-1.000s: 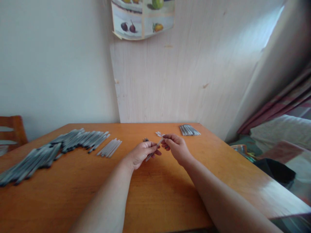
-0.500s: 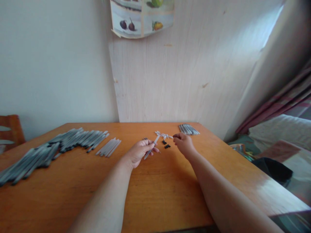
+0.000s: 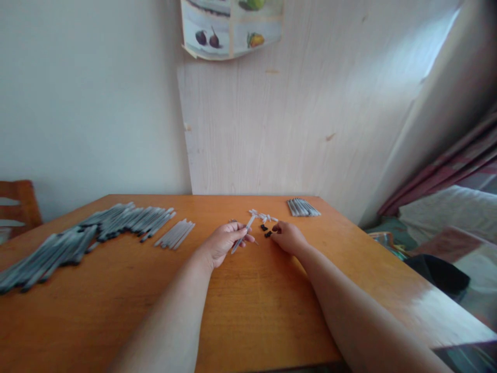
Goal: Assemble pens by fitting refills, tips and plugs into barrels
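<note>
My left hand (image 3: 229,241) is closed around a slim translucent pen barrel (image 3: 250,223), which tilts up and to the right. A thin pointed tip juts out by its fingers; whether it belongs to a second part I cannot tell. Low over the table, my right hand (image 3: 289,237) has its fingers curled down beside small black pen pieces (image 3: 267,234). Its fingertips are partly hidden, so what they pinch does not show. Just beyond lie several small white pen pieces (image 3: 264,216) in a loose heap.
A large spread of grey pens with black ends (image 3: 134,220) covers the table's left side. Next to it lies a small row of clear tubes (image 3: 174,234). More grey pens (image 3: 303,207) lie at the back right. A black bin (image 3: 438,274) stands off the table's right edge.
My right hand has moved down and slightly towards me, from beside the white pieces to the black ones. My left hand stays in place with the pen barrel.
</note>
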Demonstrator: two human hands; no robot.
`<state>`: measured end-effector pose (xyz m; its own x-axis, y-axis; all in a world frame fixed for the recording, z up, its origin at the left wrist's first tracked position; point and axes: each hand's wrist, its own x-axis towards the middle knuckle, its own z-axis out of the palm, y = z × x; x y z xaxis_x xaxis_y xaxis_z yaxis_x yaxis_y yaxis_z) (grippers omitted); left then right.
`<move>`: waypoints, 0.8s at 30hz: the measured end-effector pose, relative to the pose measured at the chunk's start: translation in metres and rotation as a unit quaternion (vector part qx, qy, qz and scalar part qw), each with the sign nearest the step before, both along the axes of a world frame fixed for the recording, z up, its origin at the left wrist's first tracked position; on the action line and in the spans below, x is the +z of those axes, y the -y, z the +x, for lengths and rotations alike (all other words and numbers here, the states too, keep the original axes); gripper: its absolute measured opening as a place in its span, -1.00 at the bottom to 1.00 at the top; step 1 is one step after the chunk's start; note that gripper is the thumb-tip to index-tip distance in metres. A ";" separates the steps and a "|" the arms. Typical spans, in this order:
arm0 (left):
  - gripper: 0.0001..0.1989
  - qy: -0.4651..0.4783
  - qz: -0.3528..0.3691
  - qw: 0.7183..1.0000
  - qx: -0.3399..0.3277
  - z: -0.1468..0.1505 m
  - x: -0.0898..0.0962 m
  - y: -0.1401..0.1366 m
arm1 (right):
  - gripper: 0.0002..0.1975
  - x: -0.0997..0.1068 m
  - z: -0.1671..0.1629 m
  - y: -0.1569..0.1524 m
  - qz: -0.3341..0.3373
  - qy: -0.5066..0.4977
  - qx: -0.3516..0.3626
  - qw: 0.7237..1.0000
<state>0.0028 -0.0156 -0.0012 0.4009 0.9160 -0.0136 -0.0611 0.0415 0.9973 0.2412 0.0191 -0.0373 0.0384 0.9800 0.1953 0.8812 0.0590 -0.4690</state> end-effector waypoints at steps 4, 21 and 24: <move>-0.77 -0.001 -0.005 1.000 0.001 0.000 0.001 0.001 | -0.73 0.002 -0.003 0.001 -0.011 0.012 -0.001 1.000; -0.77 -0.005 -0.002 1.000 -0.003 0.000 -0.001 -0.001 | -0.83 0.003 -0.003 0.001 -0.010 0.019 -0.008 1.000; -0.76 -0.012 0.001 1.000 -0.003 0.000 -0.001 -0.001 | -0.86 0.005 0.000 0.000 0.002 0.000 -0.021 1.000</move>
<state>0.0030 -0.0148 -0.0018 0.4062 0.9135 -0.0214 -0.0375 0.0401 0.9985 0.2408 0.0192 -0.0323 0.0789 0.9769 0.1985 0.8828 0.0241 -0.4692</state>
